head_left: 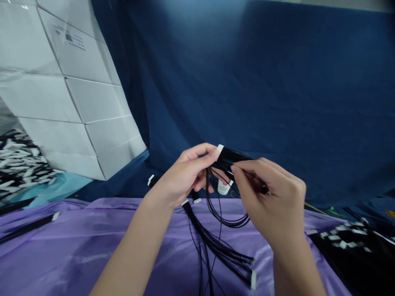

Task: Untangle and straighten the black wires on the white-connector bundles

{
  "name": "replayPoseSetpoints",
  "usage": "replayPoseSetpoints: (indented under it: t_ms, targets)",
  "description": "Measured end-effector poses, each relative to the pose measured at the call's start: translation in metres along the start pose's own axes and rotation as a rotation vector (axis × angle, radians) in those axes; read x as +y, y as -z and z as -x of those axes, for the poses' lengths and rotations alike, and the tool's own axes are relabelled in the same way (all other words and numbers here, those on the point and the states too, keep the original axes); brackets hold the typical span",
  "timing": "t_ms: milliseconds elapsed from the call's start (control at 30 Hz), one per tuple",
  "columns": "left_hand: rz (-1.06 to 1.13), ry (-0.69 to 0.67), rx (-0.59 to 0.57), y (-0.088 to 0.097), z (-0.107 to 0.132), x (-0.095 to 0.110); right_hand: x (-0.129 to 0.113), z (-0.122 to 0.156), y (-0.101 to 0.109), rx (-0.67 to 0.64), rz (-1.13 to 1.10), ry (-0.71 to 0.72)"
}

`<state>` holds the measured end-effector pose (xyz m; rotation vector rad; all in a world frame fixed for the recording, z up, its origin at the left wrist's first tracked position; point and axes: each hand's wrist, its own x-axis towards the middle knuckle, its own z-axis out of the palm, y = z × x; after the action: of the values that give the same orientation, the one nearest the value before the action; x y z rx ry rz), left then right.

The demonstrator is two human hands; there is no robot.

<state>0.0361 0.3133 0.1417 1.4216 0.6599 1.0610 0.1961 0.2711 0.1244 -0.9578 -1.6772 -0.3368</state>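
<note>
Both my hands are raised over a purple cloth (92,246) and grip one bundle of thin black cables (230,158) with a white tag at its end. My left hand (185,174) pinches the bundle near the white tag, fingers closed. My right hand (273,197) is closed on the bundle's other side, thumb and forefinger pressed to it. A loop of black wire (226,220) hangs below the hands. More black cables (216,246) with white end pieces lie on the cloth beneath.
Stacked white cardboard boxes (61,94) stand at the left. A heap of black and white cable pieces (18,160) lies at far left, and another pile (348,240) at the right. A blue cloth backdrop (262,82) hangs behind. A small white bottle (224,188) stands behind my hands.
</note>
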Motion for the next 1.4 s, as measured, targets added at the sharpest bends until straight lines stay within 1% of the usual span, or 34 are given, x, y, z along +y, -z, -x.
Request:
replayPoseSetpoints:
  t_ms: [100,167,367,433,467,500,567,633,667,700,767,833,967,1067,1133,1200,1300,1400]
  targets:
    - [-0.017,0.007,0.008,0.002,0.001,0.001,0.001,0.0,0.006,-0.04,-0.032,-0.033]
    - [-0.019,0.005,0.032,0.004,0.002,0.002,0.003,0.0,0.012,-0.064,-0.049,-0.089]
    - [0.063,-0.047,0.1,0.012,0.002,0.004,0.019,0.001,0.03,-0.011,-0.057,-0.264]
    - [0.105,-0.055,0.142,0.013,0.001,0.005,0.025,0.0,0.033,-0.046,-0.088,-0.307]
    - [0.121,-0.057,0.163,0.014,0.0,0.005,0.028,0.0,0.034,-0.092,-0.109,-0.322]
    - [0.135,-0.06,0.186,0.014,0.0,0.005,0.03,-0.001,0.035,-0.164,-0.131,-0.33]
    - [0.16,-0.064,0.232,0.013,-0.001,0.005,0.033,0.0,0.035,-0.381,-0.167,-0.305]
    - [0.182,-0.061,0.264,0.012,-0.001,0.006,0.033,0.001,0.032,-0.594,-0.184,-0.235]
    - [0.193,-0.059,0.275,0.012,-0.001,0.006,0.032,0.003,0.029,-0.66,-0.192,-0.2]
    - [0.202,-0.059,0.282,0.012,-0.001,0.006,0.031,0.004,0.026,-0.693,-0.209,-0.171]
    - [0.212,-0.065,0.289,0.012,-0.001,0.005,0.025,0.007,0.021,-0.694,-0.289,-0.154]
    - [0.215,-0.067,0.292,0.011,-0.001,0.005,0.018,0.008,0.016,-0.704,-0.384,-0.186]
    - [0.22,-0.056,0.291,0.01,-0.001,0.006,0.01,0.005,0.014,-0.785,-0.432,-0.359]
    - [0.221,-0.06,0.289,0.009,-0.001,0.007,0.012,0.005,0.012,-0.77,-0.517,-0.45]
    - [0.224,-0.058,0.292,0.009,-0.001,0.007,0.016,0.007,0.01,-0.731,-0.59,-0.471]
    - [0.226,-0.056,0.293,0.009,-0.001,0.006,0.019,0.01,0.009,-0.724,-0.62,-0.491]
    - [0.219,-0.064,0.292,0.009,-0.002,0.006,0.022,0.01,0.013,-0.747,-0.588,-0.508]
    - [0.205,-0.074,0.294,0.009,-0.001,0.006,0.026,0.005,0.027,-0.81,-0.628,-0.496]
